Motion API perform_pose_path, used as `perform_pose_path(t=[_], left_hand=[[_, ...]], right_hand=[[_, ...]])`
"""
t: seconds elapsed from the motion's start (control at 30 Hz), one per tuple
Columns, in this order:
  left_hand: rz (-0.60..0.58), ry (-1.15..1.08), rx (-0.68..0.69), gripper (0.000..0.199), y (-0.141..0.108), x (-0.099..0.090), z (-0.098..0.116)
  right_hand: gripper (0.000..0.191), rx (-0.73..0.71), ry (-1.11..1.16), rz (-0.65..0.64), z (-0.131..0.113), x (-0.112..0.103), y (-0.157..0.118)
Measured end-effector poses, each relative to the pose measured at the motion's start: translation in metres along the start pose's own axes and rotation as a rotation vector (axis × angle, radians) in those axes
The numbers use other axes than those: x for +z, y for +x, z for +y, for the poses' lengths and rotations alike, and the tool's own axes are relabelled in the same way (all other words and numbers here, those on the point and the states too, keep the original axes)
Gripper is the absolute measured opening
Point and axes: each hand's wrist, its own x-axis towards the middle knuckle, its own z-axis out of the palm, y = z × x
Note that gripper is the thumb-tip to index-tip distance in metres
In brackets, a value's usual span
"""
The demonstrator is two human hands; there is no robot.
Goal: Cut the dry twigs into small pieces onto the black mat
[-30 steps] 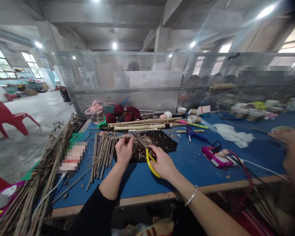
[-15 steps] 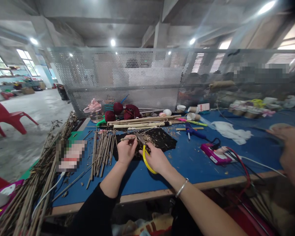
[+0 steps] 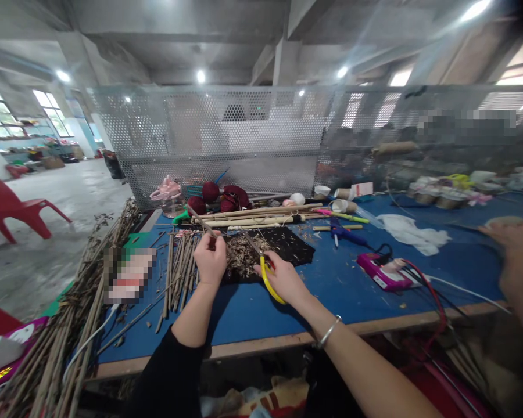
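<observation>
My left hand (image 3: 211,257) is closed on a thin dry stick (image 3: 200,219), which slants up and away to the left. In my right hand (image 3: 281,277) are scissors (image 3: 267,280) with yellow handles, their blades pointing up and left over a heap of small plant scraps (image 3: 244,255). The heap lies on a black cloth (image 3: 294,247). Left of my left hand, a row of cut dry sticks (image 3: 181,273) rests on the blue table top (image 3: 331,296). The stick and the scissor blades are apart.
Long dry stalks (image 3: 65,307) are bundled at the left beside a pixelated phone-like object (image 3: 128,276). Bamboo sticks (image 3: 253,222) and dark red balls (image 3: 210,190) line the back. A blue glue gun (image 3: 344,233) and a purple power strip (image 3: 383,271) lie right. Another person's hand (image 3: 514,244) shows far right.
My left hand has moved left, away from the scissors, with the stick now pointing up and left. My right hand with the scissors has shifted slightly right and down.
</observation>
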Motion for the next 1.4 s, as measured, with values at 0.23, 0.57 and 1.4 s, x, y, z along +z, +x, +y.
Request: perform_pose_path(t=[0.23,0.57,1.4], left_hand=[[-0.215,0.683,-0.213,0.019,0.031,-0.043,-0.025],[-0.234,0.959,-0.044,0.034,0.032,-0.025,-0.012],[-0.485,0.507,0.362,0.021,0.002,0.011,-0.022]], right_hand=[[0.035,0.154,-0.114,0.141,0.047,-0.018,0.066],[0.034,0.116,-0.108,0.065,0.072,0.006,0.107],[0.036,0.14,-0.048,0.09,0.078,0.005,0.13]])
